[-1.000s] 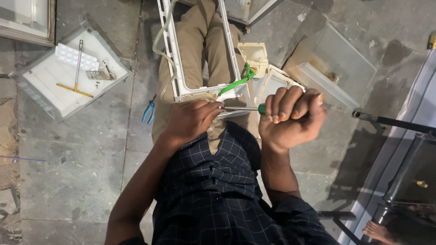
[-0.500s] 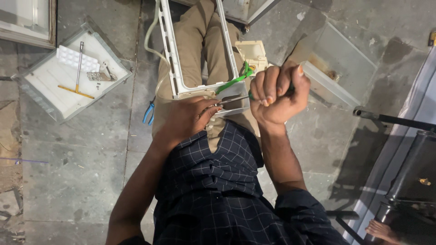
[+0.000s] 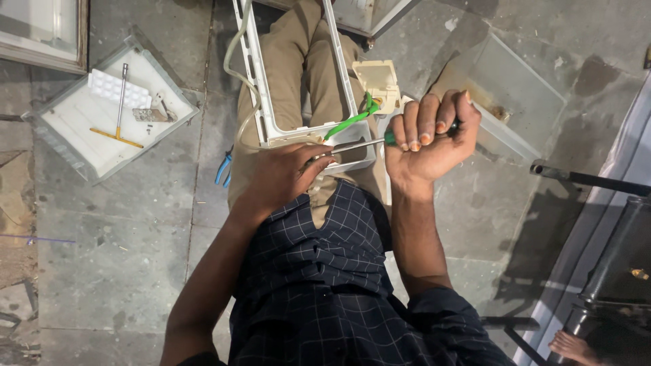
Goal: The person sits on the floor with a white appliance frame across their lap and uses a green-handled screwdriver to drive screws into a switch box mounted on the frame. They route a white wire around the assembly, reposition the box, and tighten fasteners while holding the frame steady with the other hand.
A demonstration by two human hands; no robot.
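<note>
The right hand (image 3: 428,139) is wrapping its fingers (image 3: 425,122) fully around the green handle of a screwdriver (image 3: 359,143) — a fist grip, palm up, which looks suited to twisting with force. Only a sliver of green handle is showing at the 9 o'clock edge of the fist and again near the knuckles at 3 o'clock; the metal shaft is running out toward 9 o'clock, almost level.

The left hand (image 3: 281,177) is lying at the other end of that shaft, fingers curled down over the lower edge of a white plastic frame (image 3: 261,102) — seemingly bracing it so it is not shifting under the tool. The tip is disappearing under those fingertips, so whether they are pinching the tip or only steadying the frame, I cannot tell.

The frame is resting lengthwise on the person's lap, running toward 12 o'clock between the knees — lap serving as a workbench. A green strap-like piece (image 3: 352,119) is crossing the frame's corner just above the shaft; a pale hose (image 3: 234,54) is trailing along its left rail.

At 9 o'clock from the hands, blue-handled pliers (image 3: 222,168) are lying on the stone floor (image 3: 115,251). Further out at 10 o'clock, a clear tray (image 3: 47,146) is holding a T-handled tool (image 3: 119,108) and small fittings.
</note>
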